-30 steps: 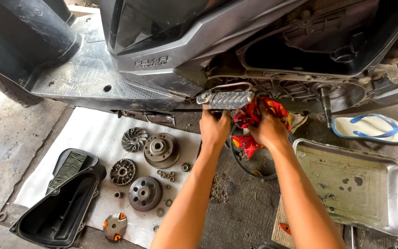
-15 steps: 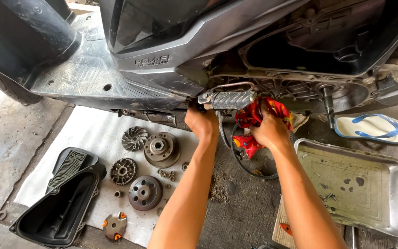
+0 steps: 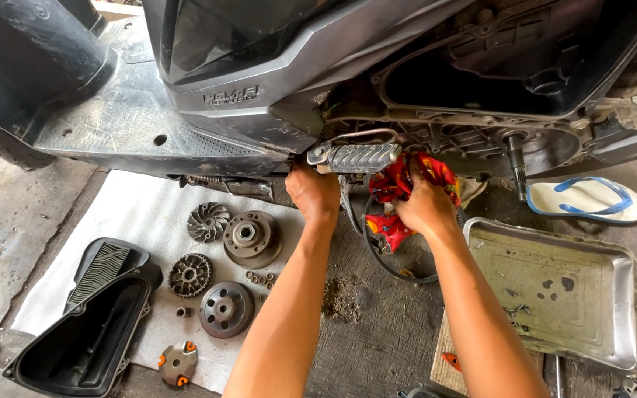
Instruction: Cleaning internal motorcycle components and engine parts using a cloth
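The crumpled red patterned cloth is pressed against the scooter's open engine casing by the right hand, fingers closed on it, the cloth's middle hidden beneath. The left hand grips under the ribbed metal footrest, fingertips out of sight. Nearby on the floor, a dented metal tray holds a few small screws.

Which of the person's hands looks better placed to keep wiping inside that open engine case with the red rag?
Probably the right hand: it already grips the red rag against the open engine case. The left hand sits beside the footpeg, away from the rag.
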